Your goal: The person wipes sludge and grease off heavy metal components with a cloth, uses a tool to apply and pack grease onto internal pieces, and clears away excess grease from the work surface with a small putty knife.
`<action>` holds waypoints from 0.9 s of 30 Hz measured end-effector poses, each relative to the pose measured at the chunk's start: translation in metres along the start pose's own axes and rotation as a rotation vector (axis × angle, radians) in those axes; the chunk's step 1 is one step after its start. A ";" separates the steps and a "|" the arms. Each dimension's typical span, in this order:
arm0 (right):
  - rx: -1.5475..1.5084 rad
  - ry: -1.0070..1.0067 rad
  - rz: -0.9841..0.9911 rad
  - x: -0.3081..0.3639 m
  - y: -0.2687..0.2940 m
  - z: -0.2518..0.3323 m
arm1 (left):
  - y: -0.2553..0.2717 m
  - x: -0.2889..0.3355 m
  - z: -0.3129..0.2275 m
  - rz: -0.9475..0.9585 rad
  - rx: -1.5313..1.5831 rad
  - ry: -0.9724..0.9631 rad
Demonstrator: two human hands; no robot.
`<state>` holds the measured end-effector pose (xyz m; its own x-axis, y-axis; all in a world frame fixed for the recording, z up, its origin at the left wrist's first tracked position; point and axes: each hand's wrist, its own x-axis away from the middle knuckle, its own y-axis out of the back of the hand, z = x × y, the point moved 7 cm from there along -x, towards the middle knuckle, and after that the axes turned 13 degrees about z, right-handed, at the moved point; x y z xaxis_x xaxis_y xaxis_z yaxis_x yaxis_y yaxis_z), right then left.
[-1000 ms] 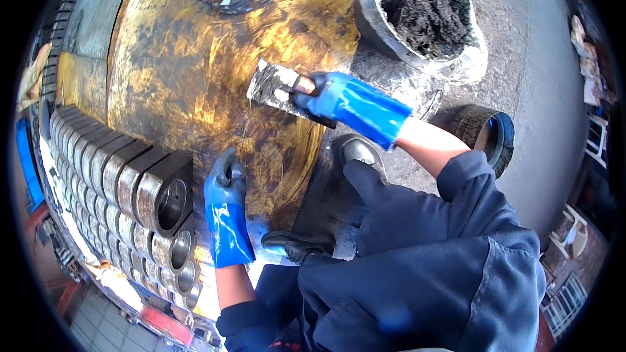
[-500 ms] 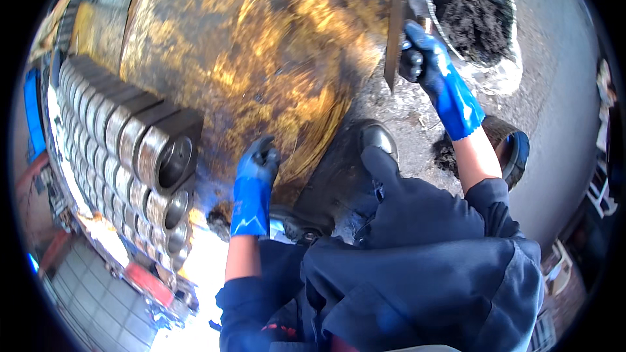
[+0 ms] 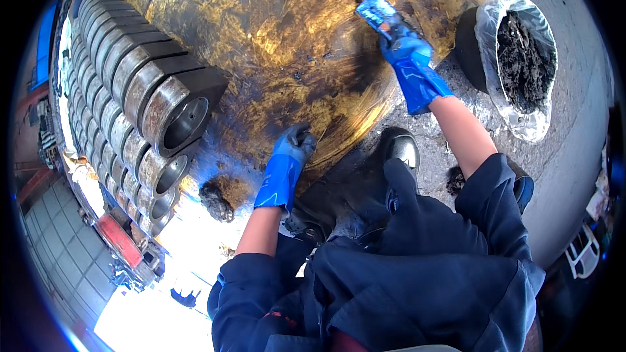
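Note:
My right hand, in a blue rubber glove, grips a flat-bladed scraper. Its blade is out ahead of the fingers, over the brown, grease-smeared metal surface, and reflects blue light. Whether the edge touches the metal cannot be made out. My left hand, gloved the same way, is over the near part of that surface with its fingers curled in. Nothing shows in it. To its left stand stacked rows of thick metal pieces with round bores.
A bucket lined with clear plastic holds dark, crumbly muck at the right. A dark clump lies near the stacked pieces, another on the grey floor. My black boot is beside the surface's edge.
My right hand has swung the scraper left from beside the bucket to over the metal surface. My left hand appears farther right and slightly higher, and the whole view has shifted.

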<state>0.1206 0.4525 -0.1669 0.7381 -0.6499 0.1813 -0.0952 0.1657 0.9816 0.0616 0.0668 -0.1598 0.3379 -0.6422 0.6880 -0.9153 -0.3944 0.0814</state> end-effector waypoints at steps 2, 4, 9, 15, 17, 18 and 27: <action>0.062 -0.035 0.310 0.000 0.005 0.039 | -0.001 -0.002 0.007 0.002 -0.110 0.021; 0.073 0.143 0.295 -0.007 0.003 0.090 | 0.000 0.001 0.031 -0.002 0.098 -0.014; 0.130 0.509 0.234 -0.015 0.001 0.175 | -0.031 -0.003 0.060 -0.335 1.488 0.383; -0.030 0.877 0.053 0.003 -0.006 0.215 | -0.035 0.001 0.061 -0.334 1.337 0.414; -0.062 0.929 0.248 0.005 -0.025 0.214 | -0.025 -0.005 0.071 -0.276 1.071 0.199; -0.312 0.919 0.498 0.008 -0.036 0.209 | -0.022 -0.005 0.082 -0.269 1.097 0.192; -0.017 0.701 0.327 0.027 0.036 0.119 | 0.005 0.005 0.012 -0.109 0.139 0.022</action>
<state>0.0579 0.3530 -0.1196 0.9250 0.0549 0.3759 -0.3754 0.2833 0.8825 0.0614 0.0538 -0.1653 0.4270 -0.5769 0.6963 -0.8339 -0.5491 0.0564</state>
